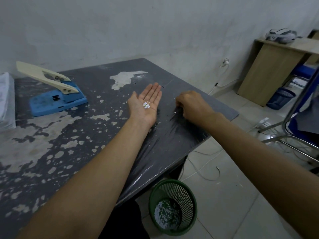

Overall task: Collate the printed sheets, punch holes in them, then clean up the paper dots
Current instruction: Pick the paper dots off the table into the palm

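While our left hand (148, 102) lies flat on the table (172, 135), palm up and fingers straight, a small pile of paper dots (146, 105) sits in its hollow — that's our tray. Our right hand (190, 104) is knuckles-up near the far edge, fingers curled down at the surface; whether a dot is pinched there we cannot tell. A few stray specks show beside it. We'd say keep the palm level and cupped, pick or slide the specks straight across, then tip the lot into the green basket (189, 195) below — slowly, dots scatter easily. The hole punch (57, 99) rests well to the left.
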Demonstrator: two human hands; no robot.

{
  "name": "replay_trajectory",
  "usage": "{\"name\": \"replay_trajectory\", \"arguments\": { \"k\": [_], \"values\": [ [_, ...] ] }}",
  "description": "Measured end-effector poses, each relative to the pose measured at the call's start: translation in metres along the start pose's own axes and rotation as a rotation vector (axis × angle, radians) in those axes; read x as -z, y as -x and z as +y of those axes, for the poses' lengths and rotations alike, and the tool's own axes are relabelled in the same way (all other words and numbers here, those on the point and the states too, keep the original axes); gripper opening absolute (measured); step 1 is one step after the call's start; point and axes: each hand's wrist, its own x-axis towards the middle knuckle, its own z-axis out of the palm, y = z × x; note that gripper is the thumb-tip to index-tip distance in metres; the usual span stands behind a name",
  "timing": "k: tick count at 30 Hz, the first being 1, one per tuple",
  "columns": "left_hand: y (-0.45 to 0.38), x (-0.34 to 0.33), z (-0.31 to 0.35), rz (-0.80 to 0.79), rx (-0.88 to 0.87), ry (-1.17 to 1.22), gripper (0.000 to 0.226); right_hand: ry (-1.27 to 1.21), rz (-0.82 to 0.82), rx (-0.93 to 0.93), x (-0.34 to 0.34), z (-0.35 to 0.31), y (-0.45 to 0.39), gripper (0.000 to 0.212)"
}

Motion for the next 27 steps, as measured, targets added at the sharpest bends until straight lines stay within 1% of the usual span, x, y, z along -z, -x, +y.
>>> {"name": "replay_trajectory", "arguments": {
  "k": [2,3,5,7,8,9,11,13,16,17,20,27],
  "values": [
    [0.000,0.000,0.000,0.003,-0.001,0.001,0.063,-0.043,-0.001,-0.055,-0.001,0.002,-0.006,0.019],
    [0.000,0.000,0.000,0.006,0.002,0.000,0.063,-0.102,0.024,-0.115,-0.002,0.004,-0.009,0.020],
    [0.000,-0.001,0.000,0.009,0.003,-0.002,0.062,-0.318,0.122,-0.273,0.001,0.006,-0.013,0.018],
    [0.001,-0.002,0.000,0.010,-0.003,-0.003,0.062,-0.645,0.174,-0.397,0.008,-0.001,-0.014,0.011],
    [0.001,-0.002,-0.001,0.010,-0.004,-0.006,0.062,-0.814,0.161,-0.413,0.013,-0.009,-0.013,0.008],
    [0.001,-0.002,-0.002,0.011,-0.001,-0.015,0.062,-0.946,0.142,-0.389,0.019,-0.017,-0.013,0.008],
    [0.003,-0.003,-0.004,0.012,0.009,-0.050,0.063,-1.051,0.112,-0.281,0.029,-0.032,-0.016,0.011],
    [0.006,-0.005,-0.006,-0.005,0.013,-0.083,0.066,-0.985,0.075,-0.171,0.039,-0.046,-0.022,0.012],
    [0.009,-0.005,-0.008,-0.018,0.008,-0.091,0.065,-0.658,0.066,-0.075,0.043,-0.059,-0.030,0.019],
    [0.010,-0.004,-0.008,-0.014,0.008,-0.079,0.064,-0.601,0.080,-0.069,0.043,-0.062,-0.031,0.020],
    [0.007,0.000,-0.008,-0.031,0.006,-0.051,0.069,-0.578,0.111,-0.083,0.045,-0.066,-0.032,0.016],
    [0.008,-0.003,-0.008,-0.037,0.021,-0.031,0.069,-0.588,0.063,-0.080,0.049,-0.063,-0.030,0.014]
  ]
}}
